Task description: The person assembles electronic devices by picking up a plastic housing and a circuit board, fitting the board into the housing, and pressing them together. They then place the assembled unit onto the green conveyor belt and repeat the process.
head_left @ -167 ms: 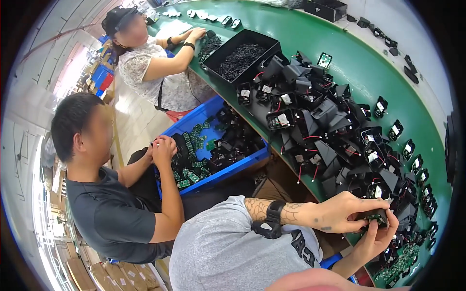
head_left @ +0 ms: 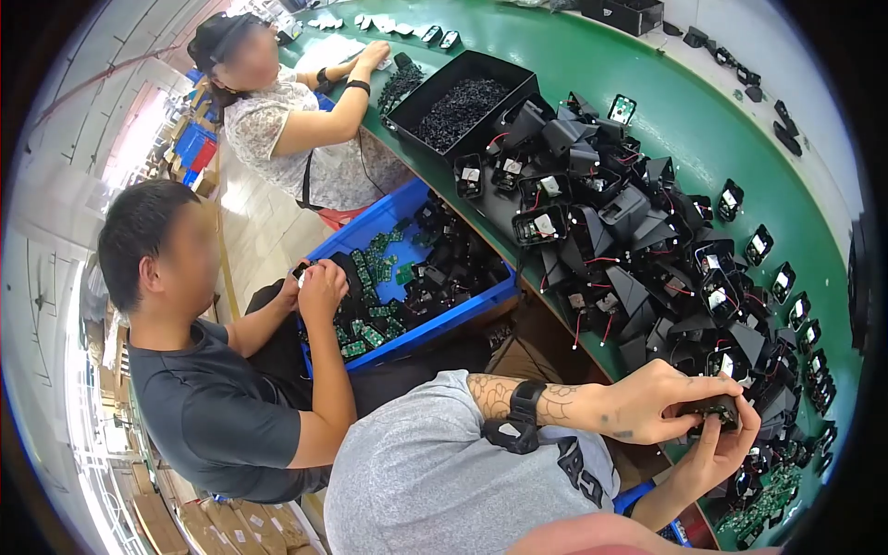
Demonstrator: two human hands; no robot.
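Observation:
Both my hands hold one small black plastic housing (head_left: 718, 405) at the table's near edge, lower right. My left hand (head_left: 647, 400), with a black strap on its wrist, pinches it from the left between thumb and forefinger. Around its right and lower side curl the fingers of my right hand (head_left: 720, 455). In the earlier frame a bit of green circuit board shows inside the housing; now its inside is mostly hidden by my fingers. Just beyond my hands lies a large heap of black housings (head_left: 629, 231), many with red wires and white connectors.
Green circuit boards (head_left: 768, 499) lie right of my hands. Housings (head_left: 782, 282) line the green table (head_left: 689, 148). A black box (head_left: 504, 69) holds small black parts. Left, a person in dark grey (head_left: 203, 398) works over a blue crate (head_left: 435, 324); another person (head_left: 287, 120) sits farther back.
The housing has tilted slightly in my hands, hiding the green board. The dark-shirted person's hands have shifted a little. The view has moved slightly.

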